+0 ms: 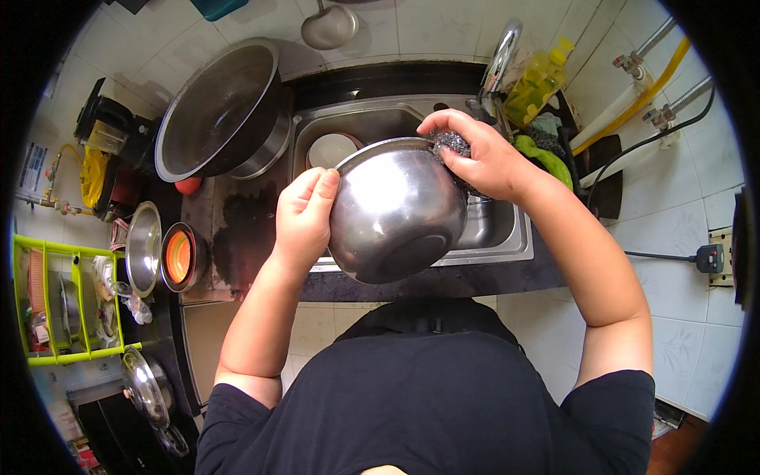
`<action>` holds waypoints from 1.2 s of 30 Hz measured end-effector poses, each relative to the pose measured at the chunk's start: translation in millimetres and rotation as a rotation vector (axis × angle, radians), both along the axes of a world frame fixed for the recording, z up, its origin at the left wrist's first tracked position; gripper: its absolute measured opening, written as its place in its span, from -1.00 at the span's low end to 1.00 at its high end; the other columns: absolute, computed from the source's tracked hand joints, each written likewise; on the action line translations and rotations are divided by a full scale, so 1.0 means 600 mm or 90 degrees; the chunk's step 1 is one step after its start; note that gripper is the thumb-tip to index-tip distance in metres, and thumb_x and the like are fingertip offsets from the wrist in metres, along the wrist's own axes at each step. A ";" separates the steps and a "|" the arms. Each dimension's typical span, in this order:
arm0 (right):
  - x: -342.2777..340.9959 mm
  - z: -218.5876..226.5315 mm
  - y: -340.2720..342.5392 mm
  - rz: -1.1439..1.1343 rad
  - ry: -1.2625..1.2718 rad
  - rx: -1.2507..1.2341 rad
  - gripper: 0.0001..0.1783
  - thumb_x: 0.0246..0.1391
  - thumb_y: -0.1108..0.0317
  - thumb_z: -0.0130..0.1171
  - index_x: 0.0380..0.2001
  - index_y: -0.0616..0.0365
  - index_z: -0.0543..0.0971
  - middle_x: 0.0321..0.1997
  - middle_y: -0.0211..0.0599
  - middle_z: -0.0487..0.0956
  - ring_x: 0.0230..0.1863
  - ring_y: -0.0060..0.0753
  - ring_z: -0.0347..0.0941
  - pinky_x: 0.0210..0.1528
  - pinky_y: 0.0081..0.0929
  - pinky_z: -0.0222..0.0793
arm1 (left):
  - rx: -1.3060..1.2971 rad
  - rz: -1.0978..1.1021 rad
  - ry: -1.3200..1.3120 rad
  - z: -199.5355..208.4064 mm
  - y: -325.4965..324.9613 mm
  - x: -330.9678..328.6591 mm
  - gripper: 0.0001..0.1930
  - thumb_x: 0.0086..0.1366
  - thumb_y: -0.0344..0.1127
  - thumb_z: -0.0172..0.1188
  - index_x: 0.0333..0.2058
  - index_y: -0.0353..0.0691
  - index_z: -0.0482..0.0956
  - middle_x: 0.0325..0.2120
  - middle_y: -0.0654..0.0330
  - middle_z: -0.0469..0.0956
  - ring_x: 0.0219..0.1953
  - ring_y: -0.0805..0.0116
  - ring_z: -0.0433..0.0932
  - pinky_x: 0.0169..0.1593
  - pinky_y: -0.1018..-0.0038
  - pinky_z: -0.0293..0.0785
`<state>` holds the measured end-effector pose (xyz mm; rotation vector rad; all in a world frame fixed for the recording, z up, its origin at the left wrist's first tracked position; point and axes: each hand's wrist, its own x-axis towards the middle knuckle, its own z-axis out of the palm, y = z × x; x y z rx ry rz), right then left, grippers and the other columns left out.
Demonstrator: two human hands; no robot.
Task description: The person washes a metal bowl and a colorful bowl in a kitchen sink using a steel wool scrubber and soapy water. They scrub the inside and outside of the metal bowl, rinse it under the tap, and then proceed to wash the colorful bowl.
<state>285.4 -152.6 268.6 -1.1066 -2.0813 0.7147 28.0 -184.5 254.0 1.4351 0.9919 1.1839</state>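
Observation:
A shiny steel bowl [396,210] is held tilted over the front edge of the sink, its outside and base toward me. My left hand [307,207] grips its rim on the left, thumb on the outside and the other fingers mostly hidden. At the bowl's far right rim, my right hand [483,154] is closed on a steel wool scrubber [453,142], which touches the rim. Behind the bowl, a white round dish [331,150] lies in the steel sink [518,241]. The bowl's inside is hidden.
A large dark basin [218,111] leans on a steel pot at the back left. The faucet [503,59] and a yellow soap bottle [538,83] stand behind the sink. Nested bowls [180,255] and a green rack [59,358] are on the left.

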 end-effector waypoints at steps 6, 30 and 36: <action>-0.095 0.093 -0.034 0.082 -0.301 0.077 -0.70 -0.09 0.41 0.07 -0.20 0.01 0.45 -0.42 -0.16 0.56 -0.32 -0.06 0.51 -0.28 -0.22 0.41 | 0.078 -0.061 0.123 -0.008 -0.004 0.022 -0.76 0.32 -0.28 0.04 -0.48 -0.30 0.47 -0.62 0.36 0.38 -0.53 0.62 0.29 -0.46 0.61 0.26; -0.040 0.038 -0.018 0.033 -0.191 0.127 -0.57 -0.10 0.36 0.14 -0.08 -0.06 0.39 -0.40 -0.19 0.58 -0.32 -0.07 0.51 -0.28 -0.20 0.40 | 0.052 -0.065 0.155 0.012 0.006 0.016 -0.72 0.33 -0.27 0.00 -0.50 -0.33 0.46 -0.64 0.31 0.37 -0.55 0.58 0.29 -0.46 0.58 0.26; -0.039 0.023 -0.014 0.061 -0.170 0.053 -0.59 -0.06 0.38 0.15 -0.08 -0.05 0.38 -0.33 -0.19 0.56 -0.28 -0.05 0.48 -0.25 -0.25 0.39 | 0.084 -0.065 0.155 -0.008 0.006 0.014 -0.63 0.37 -0.17 -0.06 -0.54 -0.33 0.41 -0.67 0.33 0.32 -0.56 0.58 0.25 -0.48 0.57 0.21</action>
